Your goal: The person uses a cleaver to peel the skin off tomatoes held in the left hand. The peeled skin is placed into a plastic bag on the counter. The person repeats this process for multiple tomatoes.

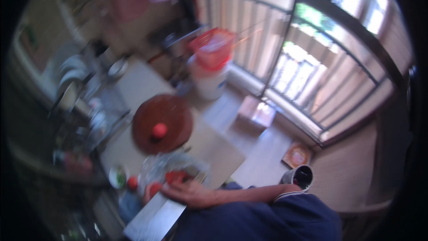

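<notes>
My right hand point(190, 194) reaches in from the right, its fingers beside a red tomato point(155, 189). Around that tomato curl the fingers of my left hand point(146, 195), mostly hidden. A broad cleaver blade point(155, 216) lies just below both hands; its handle is out of sight, and blur hides which hand grips it. Cut red pieces point(175, 176) rest in a clear plastic bag or wrap point(150, 165) beyond my fingers. Another tomato point(132, 183) sits to the left, beside a white bowl with green bits point(117, 176). One more tomato point(159, 130) is on a round brown wooden board point(170, 113).
The pale countertop point(220, 144) ends at a corner on the right. Dishes and utensils point(73, 73) crowd the left. A white bucket point(210, 85) carries a red basket point(214, 48). On the floor stand a box point(255, 113) and a dark bin point(302, 177). A railed window point(250, 20) lies behind.
</notes>
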Demonstrator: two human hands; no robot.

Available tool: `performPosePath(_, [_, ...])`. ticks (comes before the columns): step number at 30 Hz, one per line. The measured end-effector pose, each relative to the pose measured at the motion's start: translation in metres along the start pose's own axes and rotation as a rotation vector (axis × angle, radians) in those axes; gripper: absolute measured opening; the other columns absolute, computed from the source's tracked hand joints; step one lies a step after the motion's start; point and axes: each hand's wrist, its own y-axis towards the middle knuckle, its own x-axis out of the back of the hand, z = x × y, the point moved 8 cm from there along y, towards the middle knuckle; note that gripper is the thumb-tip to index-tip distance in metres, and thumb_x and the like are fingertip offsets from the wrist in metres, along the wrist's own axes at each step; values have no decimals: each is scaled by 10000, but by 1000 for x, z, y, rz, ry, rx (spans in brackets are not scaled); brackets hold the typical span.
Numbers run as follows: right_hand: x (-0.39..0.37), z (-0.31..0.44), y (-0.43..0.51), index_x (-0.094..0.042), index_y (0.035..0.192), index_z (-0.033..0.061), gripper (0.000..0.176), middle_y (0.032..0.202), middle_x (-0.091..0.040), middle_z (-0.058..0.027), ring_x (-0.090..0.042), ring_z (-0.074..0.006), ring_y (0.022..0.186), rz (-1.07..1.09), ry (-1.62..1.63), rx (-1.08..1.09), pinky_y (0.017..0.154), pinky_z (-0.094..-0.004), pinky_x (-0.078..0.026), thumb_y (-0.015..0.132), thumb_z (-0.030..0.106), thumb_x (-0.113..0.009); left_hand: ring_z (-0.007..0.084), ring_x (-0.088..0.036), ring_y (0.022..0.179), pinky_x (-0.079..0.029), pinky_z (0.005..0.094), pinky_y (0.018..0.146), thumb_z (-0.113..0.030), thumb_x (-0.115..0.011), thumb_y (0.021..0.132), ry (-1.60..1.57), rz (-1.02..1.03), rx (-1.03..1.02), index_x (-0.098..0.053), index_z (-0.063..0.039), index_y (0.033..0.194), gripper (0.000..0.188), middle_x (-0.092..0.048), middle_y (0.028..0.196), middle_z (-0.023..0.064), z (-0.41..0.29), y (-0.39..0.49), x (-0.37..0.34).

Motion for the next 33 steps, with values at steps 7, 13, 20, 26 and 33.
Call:
performPosePath(7, [-6,0,4,-370,1464,36,803,1073,-554,-197,-639,-355,819,182,92,-122,674,-445,-541,731,104,-692,235,-640,1052,-498,338,927,-201,-742,835,257,-57,-170,-563,-62,1199,429,-655,1095,123,-89,-24,-21])
performPosePath(13, [-10,3,11,-377,1474,78,877,1108,-555,-185,-637,-371,807,236,78,-130,693,-424,-545,671,112,-728,222,-641,1073,-486,332,943,-253,-760,816,235,25,-105,-544,-75,1250,517,-652,1142,144,-102,-24,-19])
performPosePath(20, [-12,3,10,-362,1481,92,911,1130,-558,-188,-643,-380,824,288,87,-146,715,-439,-552,649,101,-732,221,-651,1065,-489,329,937,-271,-758,815,262,51,-101,-551,-72,1246,518,-665,1118,160,-103,-24,-15])
performPosePath(26, [-9,5,13,-358,1488,90,862,1082,-561,-205,-635,-411,823,306,121,-131,724,-468,-540,704,109,-716,261,-678,1033,-507,341,909,-315,-760,808,235,56,-96,-567,-60,1229,528,-684,1082,181,-107,-26,-15])
performPosePath(33, [-12,4,8,-348,1495,96,923,1167,-565,-200,-623,-403,948,338,105,-148,762,-456,-548,652,90,-723,193,-665,1017,-508,324,908,-244,-763,808,239,94,1,-568,-86,1224,486,-688,1093,137,-100,-28,-17])
